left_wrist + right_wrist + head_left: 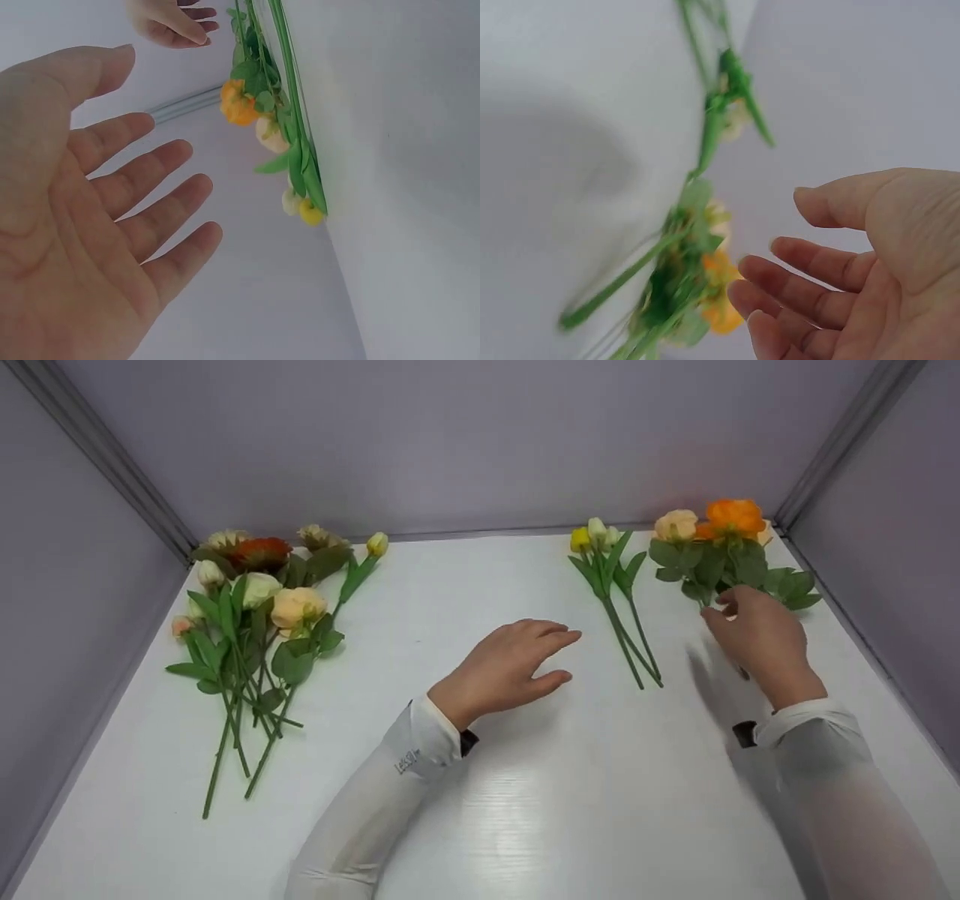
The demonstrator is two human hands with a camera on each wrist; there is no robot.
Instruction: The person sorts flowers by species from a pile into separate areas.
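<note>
Above the middle of the white table, my left hand (506,667) is held with its fingers extended and thumb apart; the left wrist view shows its bare palm (82,217). My right hand (765,641) is over the stems of the orange rose-like flowers (735,517) and a peach one (676,525) at the back right. In the right wrist view its fingers (802,296) are loosely bent, apart from the stems, with nothing between them. Between the hands lie a yellow tulip (580,540) and white tulips (597,531), their green stems pointing toward the front.
A mixed pile of flowers lies at the left, with a peach rose (298,609), a dark orange bloom (261,553) and crossing stems. A single yellow tulip (377,544) leans out from it. Grey panels (480,442) enclose the table at the back and sides.
</note>
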